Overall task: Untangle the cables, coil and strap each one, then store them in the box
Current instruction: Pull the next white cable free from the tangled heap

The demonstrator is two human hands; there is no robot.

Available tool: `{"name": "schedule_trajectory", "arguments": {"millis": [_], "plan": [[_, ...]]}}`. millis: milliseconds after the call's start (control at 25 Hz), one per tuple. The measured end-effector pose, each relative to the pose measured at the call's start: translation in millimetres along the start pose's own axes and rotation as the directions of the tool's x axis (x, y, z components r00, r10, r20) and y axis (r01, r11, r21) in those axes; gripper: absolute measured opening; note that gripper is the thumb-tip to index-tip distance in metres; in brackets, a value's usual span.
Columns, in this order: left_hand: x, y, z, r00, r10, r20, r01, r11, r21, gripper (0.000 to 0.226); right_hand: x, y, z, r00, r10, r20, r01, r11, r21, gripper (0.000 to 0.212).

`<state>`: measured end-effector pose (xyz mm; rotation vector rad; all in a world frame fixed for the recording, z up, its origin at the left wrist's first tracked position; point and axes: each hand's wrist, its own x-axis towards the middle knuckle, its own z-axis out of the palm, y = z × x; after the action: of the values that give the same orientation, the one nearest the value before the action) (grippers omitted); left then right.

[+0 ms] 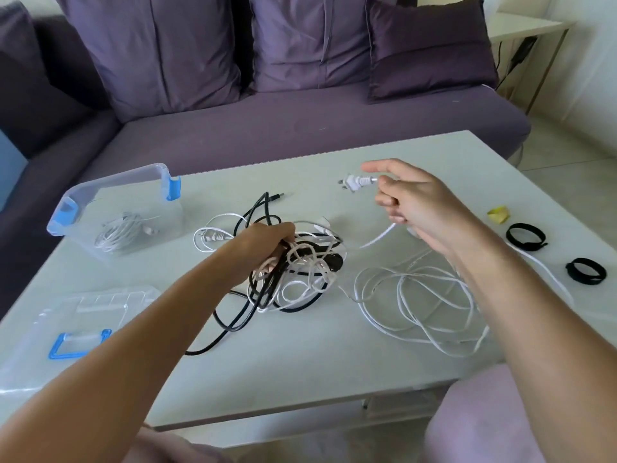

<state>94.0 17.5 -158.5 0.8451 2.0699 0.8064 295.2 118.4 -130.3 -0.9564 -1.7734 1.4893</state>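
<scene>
Head view: left hand curled round cable tangle, mid counter. Right hand pinches white cable behind plug, lifted up. Hard pull could tighten knot, or drag loose white loops off near edge.

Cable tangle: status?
Left hand grips tangle. Right hand holds white plug cable, raised. One coiled cable in box. Black straps unused.

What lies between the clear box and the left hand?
In the head view, a white plug with its cable loop lies between the clear box and the left hand.
</scene>
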Motion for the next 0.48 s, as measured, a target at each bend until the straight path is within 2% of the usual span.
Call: {"name": "schedule_trajectory", "arguments": {"millis": [80, 160, 240, 280, 320, 400, 440, 480], "plan": [[-2.3, -1.8, 0.9, 0.990, -0.081, 0.116, 0.101, 0.980, -0.173, 0.031, 18.3, 8.2, 20.1, 1.000, 0.013, -0.027, -0.015, 0.997, -0.077, 0.038], [-3.3, -3.3, 0.9, 0.982, -0.124, 0.139, 0.165, 0.926, -0.340, 0.031, 30.3, 16.6, 35.5, 0.997, 0.038, 0.065, -0.031, 0.993, -0.116, 0.046], [-1.1, -5.4, -0.9, 0.986, -0.117, 0.121, 0.162, 0.852, -0.498, 0.029, 33.1, 20.5, 40.4, 0.989, 0.060, 0.135, -0.018, 0.957, -0.289, 0.049], [0.3, -5.9, -2.4, 0.988, -0.110, 0.113, 0.154, 0.821, -0.550, 0.029, 31.5, 19.9, 40.3, 0.990, 0.054, 0.133, 0.009, 0.903, -0.429, 0.049], [0.7, -5.5, -3.3, 0.989, -0.100, 0.106, 0.144, 0.792, -0.594, 0.033, 27.8, 18.4, 39.2, 0.996, 0.034, 0.088, 0.025, 0.806, -0.591, 0.049], [1.2, -3.2, -5.0, 0.994, -0.082, 0.072, 0.109, 0.721, -0.685, 0.047, 15.2, 13.3, 37.4, 0.994, -0.098, -0.050, 0.018, 0.592, -0.806, 0.048], [0.8, 0.1, -6.4, 0.996, -0.073, 0.044, 0.082, 0.673, -0.735, 0.046, 8.4, 9.9, 37.8, 0.987, -0.127, -0.102, -0.007, 0.595, -0.803, 0.049], [1.6, 2.5, -8.5, 0.997, -0.075, 0.013, 0.057, 0.614, -0.787, 0.039, 0.8, 5.6, 37.0, 0.993, -0.069, -0.093, -0.020, 0.685, -0.728, 0.053]]}}
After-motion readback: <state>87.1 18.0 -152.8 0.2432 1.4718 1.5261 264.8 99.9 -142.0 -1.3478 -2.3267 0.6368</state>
